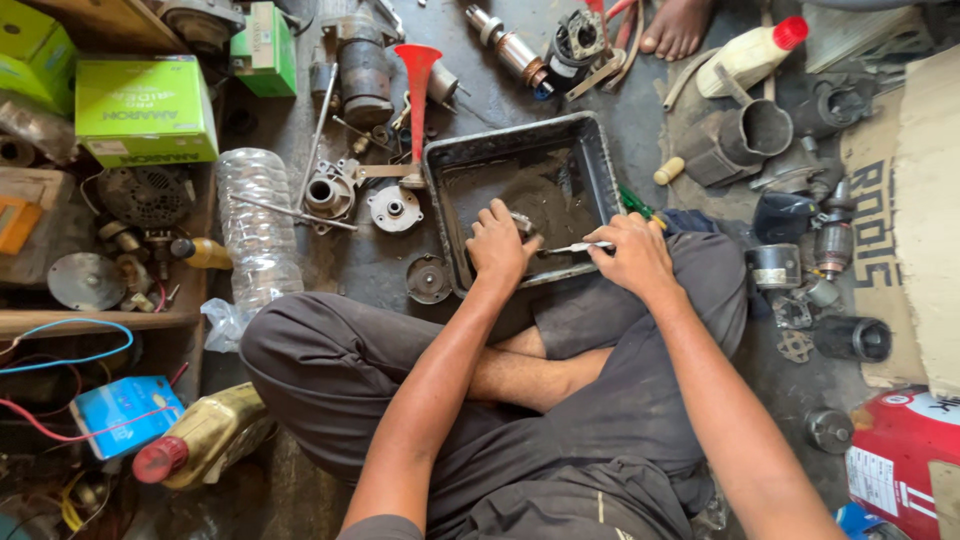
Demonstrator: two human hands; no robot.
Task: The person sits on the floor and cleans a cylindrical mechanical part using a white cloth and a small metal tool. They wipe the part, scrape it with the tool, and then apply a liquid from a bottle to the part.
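In the head view, we see the left hand (pixel 499 243) closed over a small metal part (pixel 522 222) inside the dark tray (pixel 520 135), while the right hand (pixel 634 253) grips a thin metal tool (pixel 578 247) whose tip points left to that part. We judge this a cleaning or scraping step; working on calls for a steady grip and short strokes. Just left of the left hand lie a round cover (pixel 428 279) and a clear plastic bottle (pixel 256 225); beyond the tray stands a red horn (pixel 417 85). Right of the right hand, motor housings (pixel 850 338) crowd the floor.
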